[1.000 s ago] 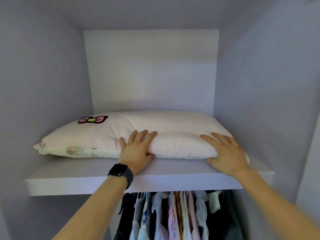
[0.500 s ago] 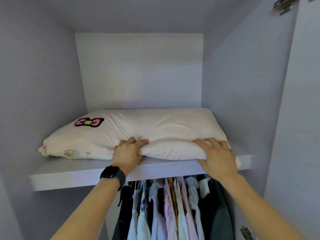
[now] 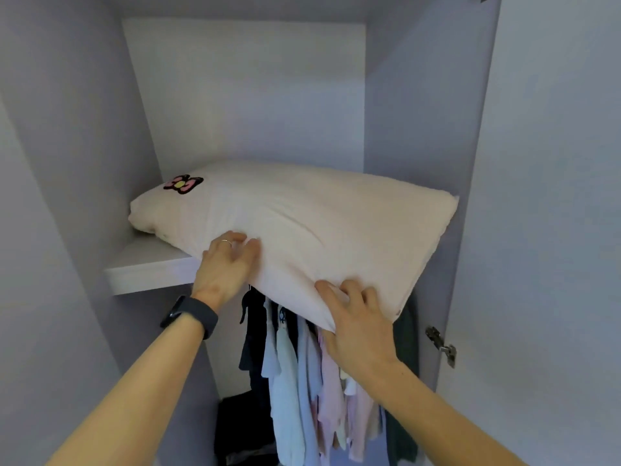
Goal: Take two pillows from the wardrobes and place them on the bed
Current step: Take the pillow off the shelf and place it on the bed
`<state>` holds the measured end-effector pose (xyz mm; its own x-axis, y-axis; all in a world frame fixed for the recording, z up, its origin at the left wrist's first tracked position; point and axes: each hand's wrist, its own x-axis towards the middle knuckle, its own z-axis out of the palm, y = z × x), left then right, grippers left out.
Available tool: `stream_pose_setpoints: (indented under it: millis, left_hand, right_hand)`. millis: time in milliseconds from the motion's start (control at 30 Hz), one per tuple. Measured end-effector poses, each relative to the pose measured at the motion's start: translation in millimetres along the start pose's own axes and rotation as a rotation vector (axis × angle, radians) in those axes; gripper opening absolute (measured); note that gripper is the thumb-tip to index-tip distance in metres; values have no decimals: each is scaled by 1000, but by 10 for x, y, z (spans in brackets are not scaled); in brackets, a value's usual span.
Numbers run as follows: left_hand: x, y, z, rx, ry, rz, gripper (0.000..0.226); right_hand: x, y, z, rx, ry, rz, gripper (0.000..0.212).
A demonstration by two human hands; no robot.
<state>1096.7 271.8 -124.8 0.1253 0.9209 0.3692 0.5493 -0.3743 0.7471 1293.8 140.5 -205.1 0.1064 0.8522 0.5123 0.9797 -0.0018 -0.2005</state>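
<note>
A pale pink pillow (image 3: 312, 216) with a pink bow patch near its far left corner lies half off the upper wardrobe shelf (image 3: 148, 267). Its near right part sticks out over the shelf's front edge and droops. My left hand (image 3: 228, 264), with a ring and a black watch on the wrist, grips the pillow's front edge from below. My right hand (image 3: 353, 314) clutches the near right corner, fingers dug into the fabric. The pillow's far left end still rests on the shelf.
Below the shelf hang several clothes (image 3: 302, 381) in dark, white, blue and pink. The wardrobe's side walls close in on both sides. The open door (image 3: 554, 230) stands at the right, with a metal hinge (image 3: 442, 344) on its inner edge.
Both hands closed on the pillow's front edge and pulled it forward and to the right, so most of it now overhangs the shelf. The view shifted back and to the right.
</note>
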Motion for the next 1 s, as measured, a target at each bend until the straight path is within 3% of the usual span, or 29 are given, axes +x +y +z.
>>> stream_pose_setpoints:
  millis: [167, 333, 467, 667, 733, 867, 900, 1000]
  left_hand:
    - [-336, -146, 176, -214, 131, -118, 82]
    - [-406, -296, 154, -213, 212, -102, 80]
    - [-390, -408, 152, -200, 205, -122, 75]
    - [-395, -474, 307, -163, 227, -135, 73]
    - [-337, -455, 247, -104, 174, -209, 67]
    - [-52, -323, -20, 28, 178, -327, 25]
    - [37, -273, -97, 71, 184, -362, 26]
    - [313, -131, -236, 133, 227, -456, 79]
  right_hand:
    - [-393, -622, 375, 22, -67, 9, 67]
    - [-479, -785, 509, 25, -137, -28, 66]
    - [-370, -594, 370, 159, -199, -136, 53]
    - [664, -124, -163, 63, 96, -57, 51]
    - [1118, 20, -342, 43, 121, 17, 52]
    - [1980, 279, -585, 53, 62, 115, 57]
    - [2172, 335, -621, 80, 34, 140, 60]
    - [2650, 480, -699, 262, -89, 250, 79]
